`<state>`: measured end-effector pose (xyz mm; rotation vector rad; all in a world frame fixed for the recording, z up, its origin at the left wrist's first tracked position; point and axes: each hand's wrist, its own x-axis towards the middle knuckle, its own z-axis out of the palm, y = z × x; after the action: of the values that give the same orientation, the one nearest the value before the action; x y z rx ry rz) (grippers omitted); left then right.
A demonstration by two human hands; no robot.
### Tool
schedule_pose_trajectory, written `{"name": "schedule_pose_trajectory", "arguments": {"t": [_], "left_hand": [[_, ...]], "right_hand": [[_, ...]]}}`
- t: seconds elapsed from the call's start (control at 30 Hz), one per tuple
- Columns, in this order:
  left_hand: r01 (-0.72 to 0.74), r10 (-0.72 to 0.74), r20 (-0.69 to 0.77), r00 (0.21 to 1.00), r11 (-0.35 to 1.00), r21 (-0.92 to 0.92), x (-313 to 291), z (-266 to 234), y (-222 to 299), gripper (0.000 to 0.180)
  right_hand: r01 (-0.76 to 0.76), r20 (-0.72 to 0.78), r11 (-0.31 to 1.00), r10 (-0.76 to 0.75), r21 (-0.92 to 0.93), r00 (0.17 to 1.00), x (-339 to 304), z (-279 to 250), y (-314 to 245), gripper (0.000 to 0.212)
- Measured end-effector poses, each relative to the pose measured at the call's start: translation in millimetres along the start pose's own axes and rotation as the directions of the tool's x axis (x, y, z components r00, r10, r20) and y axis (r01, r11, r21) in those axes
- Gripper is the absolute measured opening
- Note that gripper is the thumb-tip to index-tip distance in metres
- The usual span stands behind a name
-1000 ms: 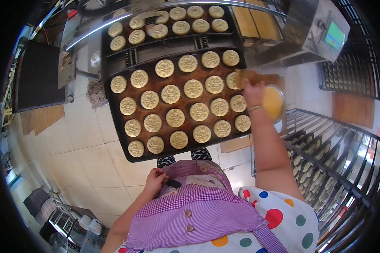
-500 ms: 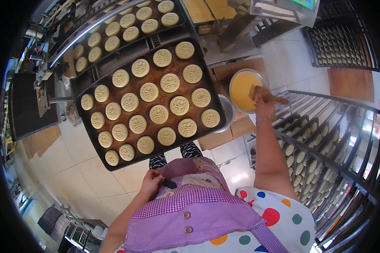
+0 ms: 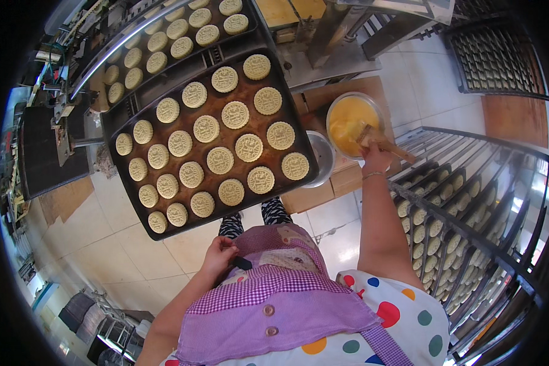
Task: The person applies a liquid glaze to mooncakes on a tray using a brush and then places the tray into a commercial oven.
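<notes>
My right hand (image 3: 377, 160) is closed round the wooden handle of a pastry brush (image 3: 398, 151). Its bristles dip into yellow liquid that looks like beaten egg, inside a round metal bowl (image 3: 329, 135). Streaks show on the liquid's surface. My left hand (image 3: 219, 255) hangs before my apron with its fingers curled together, beside a small black piece (image 3: 242, 263); whether it grips anything is hidden. In front of me, a dark baking tray (image 3: 183, 233) carries rows of round, pale, stamped pastries (image 3: 206, 129), spaced apart.
Behind the tray, another tray of pastries (image 3: 182, 47) sits in a machine. A second round container (image 3: 321, 160) stands beside the bowl, on cardboard (image 3: 351, 177). On the right is a metal rack (image 3: 470, 235) loaded with pastry trays; another rack (image 3: 494, 61) stands at the far right.
The brush has moved slightly down the picture, and the liquid's surface, smooth before, now shows streaks. The whole view has shifted a little; my left hand keeps its pose.
</notes>
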<state>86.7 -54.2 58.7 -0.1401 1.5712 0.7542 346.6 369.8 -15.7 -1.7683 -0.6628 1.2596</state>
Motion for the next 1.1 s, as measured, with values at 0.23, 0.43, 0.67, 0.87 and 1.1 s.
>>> {"name": "schedule_pose_trajectory", "arguments": {"t": [0.23, 0.43, 0.67, 0.87, 1.1], "left_hand": [[-0.112, 0.112, -0.008, 0.994, 0.993, 0.047, -6, -23, -7, 0.025], [-0.103, 0.101, -0.040, 0.994, 0.993, -0.059, -20, -59, -14, 0.023], [-0.163, 0.157, -0.052, 0.986, 0.979, -0.126, -28, -104, -29, 0.024], [-0.091, 0.076, -0.123, 0.989, 0.988, -0.125, -57, -143, -14, 0.025], [-0.150, 0.119, -0.144, 0.983, 0.961, -0.232, -50, -185, -59, 0.026]], "right_hand": [[0.690, 0.579, 0.219, -0.405, -0.690, 0.707, -34, -36, 17, 0.048], [0.117, 0.350, 0.979, -0.053, -0.165, 0.935, -128, -26, -49, 0.058], [0.100, 0.714, 0.994, -0.048, -0.031, 0.699, -308, 123, 36, 0.061], [0.901, 0.770, 0.381, -0.504, -0.209, 0.392, -339, 182, 88, 0.051], [0.506, 0.545, 0.853, -0.364, -0.131, 0.755, -246, 152, 34, 0.043]]}}
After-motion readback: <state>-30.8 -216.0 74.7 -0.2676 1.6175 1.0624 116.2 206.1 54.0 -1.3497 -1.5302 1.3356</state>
